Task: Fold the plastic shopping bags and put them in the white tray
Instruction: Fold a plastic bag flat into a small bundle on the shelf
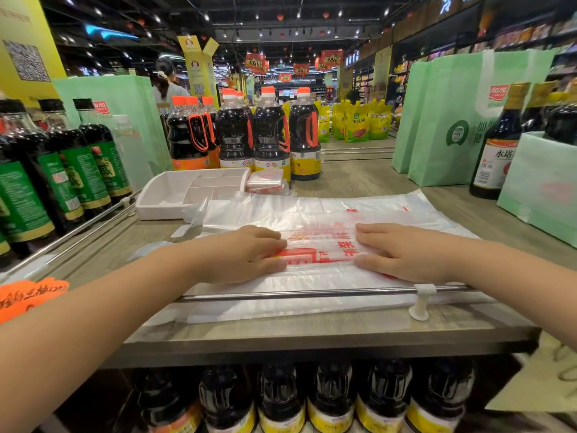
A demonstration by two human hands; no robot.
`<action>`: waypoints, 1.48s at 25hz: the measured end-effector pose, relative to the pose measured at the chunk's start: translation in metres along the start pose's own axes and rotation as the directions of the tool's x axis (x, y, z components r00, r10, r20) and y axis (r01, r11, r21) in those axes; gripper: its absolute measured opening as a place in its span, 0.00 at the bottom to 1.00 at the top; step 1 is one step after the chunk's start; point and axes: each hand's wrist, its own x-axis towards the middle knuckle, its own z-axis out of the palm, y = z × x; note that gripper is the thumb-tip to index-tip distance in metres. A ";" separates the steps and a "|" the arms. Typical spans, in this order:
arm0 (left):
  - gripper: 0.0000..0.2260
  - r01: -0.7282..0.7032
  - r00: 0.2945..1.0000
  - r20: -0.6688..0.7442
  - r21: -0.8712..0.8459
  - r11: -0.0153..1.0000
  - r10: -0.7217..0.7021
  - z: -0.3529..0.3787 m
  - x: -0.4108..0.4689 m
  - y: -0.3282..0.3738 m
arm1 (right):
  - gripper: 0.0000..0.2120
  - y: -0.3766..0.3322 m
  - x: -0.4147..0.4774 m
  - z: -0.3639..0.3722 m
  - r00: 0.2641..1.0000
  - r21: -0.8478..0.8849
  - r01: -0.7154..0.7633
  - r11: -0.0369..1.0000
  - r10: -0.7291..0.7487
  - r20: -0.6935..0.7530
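Note:
A clear plastic shopping bag (321,245) with red print lies flat on the wooden shelf top, over a pile of more flat bags (359,207). My left hand (243,254) and my right hand (402,251) press down on it palm-flat, fingers straight and pointing toward each other, a gap of printed plastic between them. The white tray (162,198), with divided compartments, stands at the back left. A small stack of folded bags (267,181) sits just right of the tray.
Dark sauce bottles (268,135) line the back and left of the shelf. Green paper bags (449,120) and more bottles stand at the right. A metal rail (312,293) runs along the shelf's front edge. A person stands far behind.

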 end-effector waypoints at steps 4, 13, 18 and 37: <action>0.25 -0.079 0.991 -0.090 0.245 0.966 0.104 -0.008 0.000 0.008 | 0.29 -0.010 -0.003 -0.007 0.978 -0.169 0.129 0.977 -0.154 -0.143; 0.15 -0.057 0.966 -0.236 0.194 0.979 0.103 -0.008 0.003 -0.003 | 0.15 -0.017 -0.002 -0.013 0.961 -0.213 0.086 0.973 -0.137 -0.239; 0.14 -0.063 0.992 -0.114 -0.133 0.989 0.048 -0.029 -0.002 -0.015 | 0.12 -0.007 -0.010 -0.028 0.961 -0.067 0.067 0.995 -0.082 -0.263; 0.27 -0.034 0.999 -0.020 -0.078 0.996 0.033 -0.001 0.051 -0.015 | 0.27 0.002 0.041 -0.004 0.996 -0.101 -0.005 0.995 -0.004 -0.090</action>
